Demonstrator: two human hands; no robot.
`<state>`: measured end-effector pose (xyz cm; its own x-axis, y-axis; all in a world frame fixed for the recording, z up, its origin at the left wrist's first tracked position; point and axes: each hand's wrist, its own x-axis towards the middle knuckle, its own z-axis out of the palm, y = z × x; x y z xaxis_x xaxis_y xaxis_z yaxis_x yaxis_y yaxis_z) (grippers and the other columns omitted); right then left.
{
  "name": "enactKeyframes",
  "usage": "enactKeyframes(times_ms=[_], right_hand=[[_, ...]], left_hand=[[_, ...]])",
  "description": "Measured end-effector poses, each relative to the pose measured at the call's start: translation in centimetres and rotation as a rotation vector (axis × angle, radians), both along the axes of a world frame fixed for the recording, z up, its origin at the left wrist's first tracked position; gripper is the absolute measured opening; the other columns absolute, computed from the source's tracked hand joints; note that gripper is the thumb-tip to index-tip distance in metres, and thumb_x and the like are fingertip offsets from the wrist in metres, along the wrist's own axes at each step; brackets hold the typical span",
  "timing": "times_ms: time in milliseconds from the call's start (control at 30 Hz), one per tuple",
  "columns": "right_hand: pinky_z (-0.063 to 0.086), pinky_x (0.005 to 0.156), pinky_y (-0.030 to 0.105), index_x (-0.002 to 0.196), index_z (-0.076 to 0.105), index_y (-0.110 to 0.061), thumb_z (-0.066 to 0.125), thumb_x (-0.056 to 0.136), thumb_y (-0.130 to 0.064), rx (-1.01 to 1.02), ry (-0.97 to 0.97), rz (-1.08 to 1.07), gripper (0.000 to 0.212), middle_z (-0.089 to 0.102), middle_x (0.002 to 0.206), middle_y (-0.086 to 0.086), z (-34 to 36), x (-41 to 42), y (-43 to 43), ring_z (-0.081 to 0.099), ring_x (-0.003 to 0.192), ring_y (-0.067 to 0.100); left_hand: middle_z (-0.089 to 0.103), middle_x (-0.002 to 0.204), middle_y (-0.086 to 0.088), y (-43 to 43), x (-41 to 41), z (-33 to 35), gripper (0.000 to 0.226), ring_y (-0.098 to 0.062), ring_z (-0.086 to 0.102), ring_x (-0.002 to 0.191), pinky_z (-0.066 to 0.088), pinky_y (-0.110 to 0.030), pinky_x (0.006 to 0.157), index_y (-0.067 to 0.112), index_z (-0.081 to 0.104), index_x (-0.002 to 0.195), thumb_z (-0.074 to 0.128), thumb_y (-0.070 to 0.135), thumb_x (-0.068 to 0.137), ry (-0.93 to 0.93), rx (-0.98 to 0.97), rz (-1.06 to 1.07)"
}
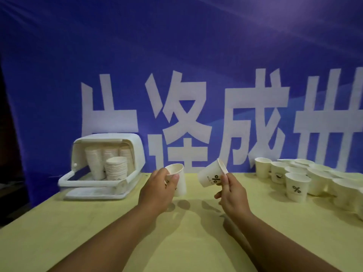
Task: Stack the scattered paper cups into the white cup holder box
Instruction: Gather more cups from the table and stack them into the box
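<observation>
The left hand (157, 190) grips an upright cup (179, 181) mid-table (176, 242). The right hand (232, 193) pinches the rim of a tilted cup (209, 176) beside it. Stacks (115, 169) stand in the box (110, 137) at left, and loose cups (297, 186) crowd the right.

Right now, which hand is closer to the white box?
Left. The left hand, holding a cup, is just right of the white box. The right hand, pinching a tilted cup, is farther right, nearer the loose cups.
</observation>
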<state>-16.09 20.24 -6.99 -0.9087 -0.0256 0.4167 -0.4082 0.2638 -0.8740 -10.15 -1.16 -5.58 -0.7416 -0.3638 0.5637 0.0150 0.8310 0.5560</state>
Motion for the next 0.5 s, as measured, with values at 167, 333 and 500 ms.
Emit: enactKeyframes(times_ms=[167,333,500], right_hand=[[0.063,0.070,0.043,0.118,0.053,-0.025,0.035,0.108,-0.041,-0.022,0.034,0.088,0.027,0.061,0.102,-0.012,0.7,-1.6,-8.0,0.069,0.076,0.019],[0.063,0.067,0.039,0.114,0.049,-0.029,0.038,0.107,-0.043,-0.085,0.067,0.153,0.019,0.060,0.100,-0.008,1.7,-3.4,-15.6,0.067,0.081,0.019],[0.063,0.074,0.043,0.100,0.050,-0.034,0.045,0.104,-0.048,-0.202,0.078,0.180,0.015,0.061,0.096,-0.008,2.7,-5.1,-22.5,0.065,0.089,0.016]], left_hand=[[0.057,0.094,0.009,-7.3,1.4,1.2,0.031,-0.016,0.058,0.080,0.041,-0.031,0.062,0.027,0.048,0.088,0.047,0.055,0.100,0.135,0.055,0.120],[0.061,0.087,0.005,-13.8,1.8,2.6,0.030,-0.015,0.060,0.078,0.047,-0.033,0.062,0.029,0.049,0.084,0.050,0.055,0.100,0.270,0.152,0.126],[0.062,0.081,0.002,-18.4,1.4,4.9,0.025,-0.004,0.060,0.072,0.044,-0.019,0.058,0.021,0.056,0.086,0.056,0.039,0.102,0.456,0.313,0.113]])
